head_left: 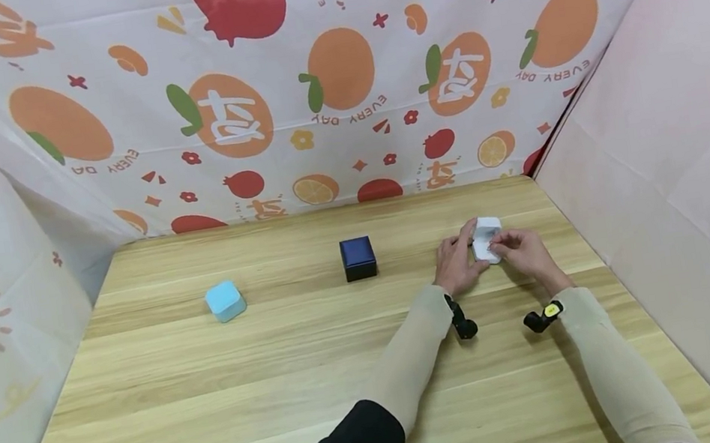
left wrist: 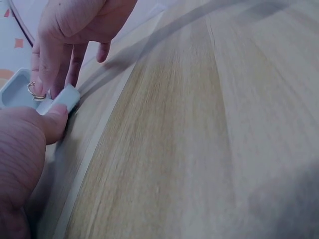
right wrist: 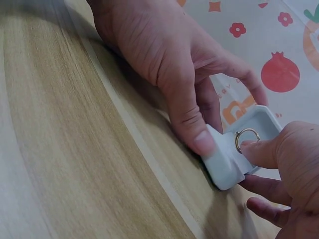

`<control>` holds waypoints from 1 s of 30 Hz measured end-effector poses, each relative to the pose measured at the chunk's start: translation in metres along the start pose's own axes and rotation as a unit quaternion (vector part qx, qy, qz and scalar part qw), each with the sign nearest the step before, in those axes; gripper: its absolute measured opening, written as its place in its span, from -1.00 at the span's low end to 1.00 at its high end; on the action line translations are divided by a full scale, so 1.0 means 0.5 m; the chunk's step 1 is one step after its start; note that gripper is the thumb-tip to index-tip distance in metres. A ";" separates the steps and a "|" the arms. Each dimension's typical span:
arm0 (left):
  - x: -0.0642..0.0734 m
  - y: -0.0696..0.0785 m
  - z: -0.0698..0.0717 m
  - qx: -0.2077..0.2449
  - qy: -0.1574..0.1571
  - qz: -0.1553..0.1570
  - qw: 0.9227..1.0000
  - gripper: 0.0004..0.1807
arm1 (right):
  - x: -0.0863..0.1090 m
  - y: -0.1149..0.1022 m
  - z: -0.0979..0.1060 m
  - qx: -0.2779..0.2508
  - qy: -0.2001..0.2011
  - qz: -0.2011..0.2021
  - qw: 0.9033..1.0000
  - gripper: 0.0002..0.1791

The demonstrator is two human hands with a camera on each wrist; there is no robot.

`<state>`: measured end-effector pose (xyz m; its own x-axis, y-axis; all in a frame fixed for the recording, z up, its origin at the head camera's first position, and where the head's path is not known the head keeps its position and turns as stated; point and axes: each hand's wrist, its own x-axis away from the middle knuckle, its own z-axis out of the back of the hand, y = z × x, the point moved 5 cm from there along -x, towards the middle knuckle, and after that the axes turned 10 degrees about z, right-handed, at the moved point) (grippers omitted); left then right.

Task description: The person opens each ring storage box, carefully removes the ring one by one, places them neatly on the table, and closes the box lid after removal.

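At the right side of the table, my left hand (head_left: 458,267) holds a small white ring box (head_left: 485,233) whose lid stands raised. In the right wrist view its thumb presses the front of the box base (right wrist: 224,167), and a finger reaches up to the lid's edge. My right hand (head_left: 526,253) comes in from the other side and pinches a gold ring (right wrist: 238,139) between thumb and finger, right over the box's opening. In the left wrist view the ring (left wrist: 31,90) shows at the fingertips; part of it is hidden by them.
A dark blue box (head_left: 358,255) with a closed lid stands at the table's back middle. Further left sits a light blue box (head_left: 225,301), also closed. A fruit-print curtain (head_left: 288,132) hangs behind the wooden table (head_left: 229,390), and a pale curtain (head_left: 673,154) borders the right.
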<state>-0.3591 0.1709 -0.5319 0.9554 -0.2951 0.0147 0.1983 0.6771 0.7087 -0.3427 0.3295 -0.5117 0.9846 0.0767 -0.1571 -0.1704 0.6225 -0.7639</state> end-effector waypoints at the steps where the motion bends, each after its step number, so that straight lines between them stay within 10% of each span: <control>1: -0.001 0.000 0.000 0.000 0.001 0.001 1.000 0.02 | -0.001 0.001 0.000 0.002 0.001 0.001 1.000 -0.76; 30: 0.009 0.000 0.008 0.000 0.002 -0.023 1.000 -0.01 | 0.005 0.004 0.005 -0.021 0.000 -0.013 1.000 -0.73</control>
<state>-0.3557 0.1669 -0.5291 0.9460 -0.3235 -0.0203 0.2421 0.6635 0.7079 -0.3405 0.3327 -0.5120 0.9886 0.0615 -0.1373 -0.1469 0.5907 -0.7934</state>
